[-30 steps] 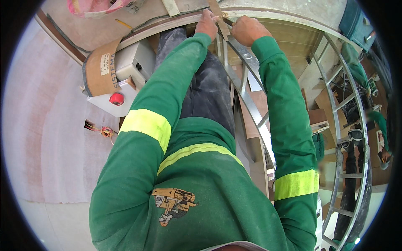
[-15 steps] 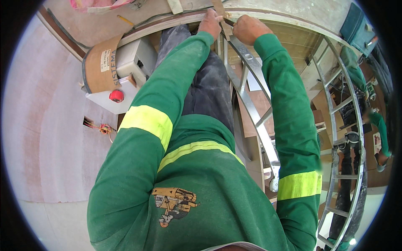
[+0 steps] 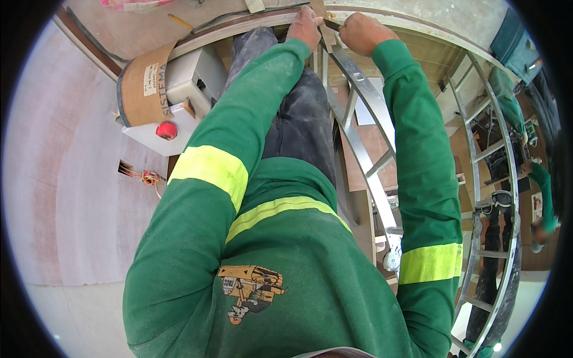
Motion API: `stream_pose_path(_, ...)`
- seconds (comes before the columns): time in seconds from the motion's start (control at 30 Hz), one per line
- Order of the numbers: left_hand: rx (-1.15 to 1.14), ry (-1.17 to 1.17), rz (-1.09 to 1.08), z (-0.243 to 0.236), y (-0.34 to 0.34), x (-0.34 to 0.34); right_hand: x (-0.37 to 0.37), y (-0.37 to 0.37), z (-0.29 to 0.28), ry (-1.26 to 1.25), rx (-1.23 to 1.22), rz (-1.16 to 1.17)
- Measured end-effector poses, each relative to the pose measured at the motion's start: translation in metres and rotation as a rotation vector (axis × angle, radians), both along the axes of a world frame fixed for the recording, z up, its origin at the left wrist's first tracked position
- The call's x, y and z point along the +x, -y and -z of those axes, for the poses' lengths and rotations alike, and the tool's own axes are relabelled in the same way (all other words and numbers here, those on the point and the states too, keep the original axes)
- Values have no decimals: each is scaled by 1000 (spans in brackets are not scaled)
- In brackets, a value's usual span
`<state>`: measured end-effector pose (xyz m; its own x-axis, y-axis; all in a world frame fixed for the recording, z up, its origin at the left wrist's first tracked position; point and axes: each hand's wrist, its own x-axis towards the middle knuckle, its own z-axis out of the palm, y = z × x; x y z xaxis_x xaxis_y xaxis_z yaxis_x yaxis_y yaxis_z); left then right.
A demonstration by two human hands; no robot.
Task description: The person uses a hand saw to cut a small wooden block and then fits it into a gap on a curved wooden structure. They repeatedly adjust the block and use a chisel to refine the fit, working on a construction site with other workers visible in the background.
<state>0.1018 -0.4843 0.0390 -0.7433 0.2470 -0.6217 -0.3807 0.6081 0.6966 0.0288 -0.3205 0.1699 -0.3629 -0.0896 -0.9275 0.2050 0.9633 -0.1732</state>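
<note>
My left hand (image 3: pixel 304 28) is closed at the far wooden edge, its fingers gripping a narrow wooden strip (image 3: pixel 327 39) that crosses this edge. Just right of the strip, my right hand (image 3: pixel 363 34) is wrapped round the end of a dark, thin, flat tool (image 3: pixel 332 24). The tool's tip reaches the strip close to my left fingertips. Its exact kind is too small to make out. Pale wood bits lie on the wooden edge (image 3: pixel 382 22) beside the strip. An aluminium stepladder (image 3: pixel 360 134) stands directly below my hands, partly covered by my right sleeve.
Left of my legs are a white box (image 3: pixel 186 77), a curved brown board (image 3: pixel 138 95) and a red round device (image 3: pixel 166 130). Wires (image 3: pixel 149 178) poke from a wall opening. A pencil (image 3: pixel 180 21) lies beyond the edge. Another ladder (image 3: pixel 502 143) and a co-worker's green sleeve (image 3: pixel 542 185) are at right.
The view has shifted slightly. My right hand has moved a little rightward from the strip, still holding the dark tool; my left hand keeps its hold. The co-worker's arm at right has shifted.
</note>
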Motion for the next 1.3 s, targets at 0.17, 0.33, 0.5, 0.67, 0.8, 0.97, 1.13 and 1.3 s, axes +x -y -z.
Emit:
stream_pose_path(0.17, -26, 38, 8, 1, 0, -1, -10, -1, 1, 39, -63, -87)
stream_pose_path(0.33, -48, 71, 20, 0, 0, -1, -21, 2, -2, 160, -41, -20)
stream_pose_path(0.5, -38, 69, -2, 5, 0, 3, 12, -1, 17, 75, -45, -55)
stream_pose_path(0.67, -35, 75, -16, 1, 0, 1, 19, 2, -3, 61, 10, 231)
stream_pose_path(0.8, -40, 68, -15, -1, -2, 2, 16, 10, -23, 64, 30, 325)
stream_pose_path(0.97, 10, 19, -28, 19, 0, 12, 36, 11, -18, -17, -6, 258)
stream_pose_path(1.13, -47, 91, 13, 17, -1, 9, 44, 25, -20, -77, 52, 356)
stream_pose_path(1.3, -69, 40, 40, 0, 0, 0, 38, 35, -33, -74, 54, 367)
